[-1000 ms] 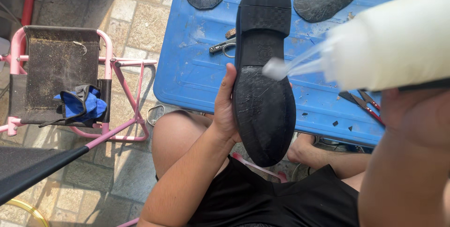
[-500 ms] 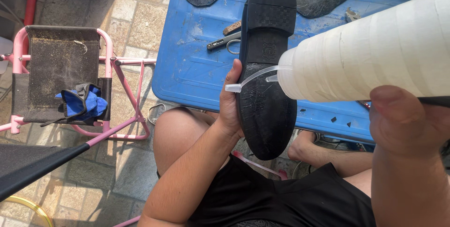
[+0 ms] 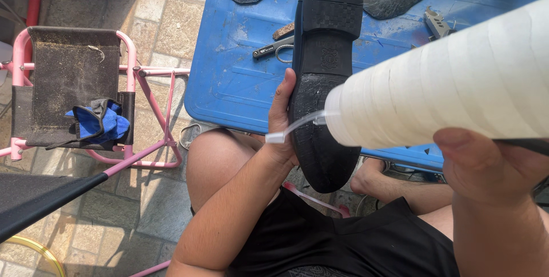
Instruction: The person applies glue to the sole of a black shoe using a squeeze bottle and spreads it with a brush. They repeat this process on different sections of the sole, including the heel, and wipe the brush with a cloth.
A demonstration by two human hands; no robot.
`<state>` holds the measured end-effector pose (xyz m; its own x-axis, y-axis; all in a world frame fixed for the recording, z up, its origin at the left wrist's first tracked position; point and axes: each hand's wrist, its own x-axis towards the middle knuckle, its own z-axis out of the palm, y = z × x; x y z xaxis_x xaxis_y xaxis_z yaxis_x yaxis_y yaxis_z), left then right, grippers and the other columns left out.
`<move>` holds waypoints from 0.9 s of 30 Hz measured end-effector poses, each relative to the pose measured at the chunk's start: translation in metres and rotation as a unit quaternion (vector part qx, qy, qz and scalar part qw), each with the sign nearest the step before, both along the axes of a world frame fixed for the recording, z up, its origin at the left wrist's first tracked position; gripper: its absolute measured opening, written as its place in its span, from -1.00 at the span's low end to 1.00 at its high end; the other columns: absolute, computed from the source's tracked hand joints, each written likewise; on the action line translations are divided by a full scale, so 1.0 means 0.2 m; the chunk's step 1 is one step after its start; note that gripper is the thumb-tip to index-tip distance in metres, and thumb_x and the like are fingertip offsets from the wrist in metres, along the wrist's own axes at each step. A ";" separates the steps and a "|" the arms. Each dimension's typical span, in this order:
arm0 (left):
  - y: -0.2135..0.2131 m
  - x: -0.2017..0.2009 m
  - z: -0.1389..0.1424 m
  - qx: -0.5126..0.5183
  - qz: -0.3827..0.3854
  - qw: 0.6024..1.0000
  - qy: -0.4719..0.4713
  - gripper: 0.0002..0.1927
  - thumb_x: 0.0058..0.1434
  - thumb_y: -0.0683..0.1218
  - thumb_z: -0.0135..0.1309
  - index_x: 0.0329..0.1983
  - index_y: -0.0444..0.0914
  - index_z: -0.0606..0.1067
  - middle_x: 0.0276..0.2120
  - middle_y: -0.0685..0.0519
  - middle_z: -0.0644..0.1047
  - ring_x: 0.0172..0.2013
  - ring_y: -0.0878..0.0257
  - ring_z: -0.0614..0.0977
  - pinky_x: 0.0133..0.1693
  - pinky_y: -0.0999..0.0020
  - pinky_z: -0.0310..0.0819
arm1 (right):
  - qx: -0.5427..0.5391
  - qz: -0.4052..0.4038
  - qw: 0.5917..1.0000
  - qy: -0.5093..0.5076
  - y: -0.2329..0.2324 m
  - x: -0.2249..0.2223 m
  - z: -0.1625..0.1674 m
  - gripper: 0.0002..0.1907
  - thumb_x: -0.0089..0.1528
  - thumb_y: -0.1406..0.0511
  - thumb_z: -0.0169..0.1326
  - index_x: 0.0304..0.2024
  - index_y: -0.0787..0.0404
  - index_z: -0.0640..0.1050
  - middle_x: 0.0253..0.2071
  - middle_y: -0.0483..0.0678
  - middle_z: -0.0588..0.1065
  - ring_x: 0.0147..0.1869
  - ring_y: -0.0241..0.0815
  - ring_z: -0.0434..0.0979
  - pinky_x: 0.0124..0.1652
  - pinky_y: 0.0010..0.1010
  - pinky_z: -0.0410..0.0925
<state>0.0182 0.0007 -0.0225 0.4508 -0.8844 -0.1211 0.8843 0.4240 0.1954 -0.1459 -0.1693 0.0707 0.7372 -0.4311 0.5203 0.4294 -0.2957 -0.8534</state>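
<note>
Head view: left hand gripping sole-up shoe, heel away; right hand clutching bottle

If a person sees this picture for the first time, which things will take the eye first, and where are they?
First, the big white squeeze bottle at the right, gripped by the right hand, its thin nozzle pointing left. Next, in the centre, the black shoe, sole up, held by the left hand over the blue table.
</note>
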 end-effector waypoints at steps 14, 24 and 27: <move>0.01 0.00 0.03 0.017 0.013 0.999 -0.041 -0.20 0.44 0.40 -0.21 0.14 -0.45 0.43 -0.14 -0.24 0.59 -0.22 0.05 0.73 -0.19 0.21 0.73 | -0.002 0.064 0.996 0.062 0.02 -0.19 0.01 -0.52 0.29 0.35 0.15 0.26 0.29 0.41 0.14 0.09 0.50 0.16 0.02 0.59 0.23 -0.09 0.47; 0.02 -0.04 0.03 -0.010 -0.005 0.999 -0.039 -0.22 0.50 0.36 -0.25 0.14 -0.47 0.44 -0.15 -0.23 0.61 -0.25 0.08 0.74 -0.23 0.26 0.73 | 0.198 0.016 0.979 0.056 -0.21 -0.13 -0.12 -0.67 0.37 0.40 0.13 0.18 0.31 0.46 0.05 -0.01 0.52 0.06 -0.16 0.56 0.12 -0.36 0.43; 0.01 -0.04 0.02 -0.012 -0.010 0.999 -0.037 -0.22 0.48 0.36 -0.25 0.14 -0.47 0.45 -0.16 -0.23 0.62 -0.27 0.09 0.74 -0.26 0.27 0.73 | 0.154 0.008 0.987 0.041 -0.19 -0.06 -0.10 -0.73 0.43 0.40 0.08 0.17 0.32 0.47 0.07 -0.01 0.52 0.13 -0.15 0.56 0.23 -0.32 0.43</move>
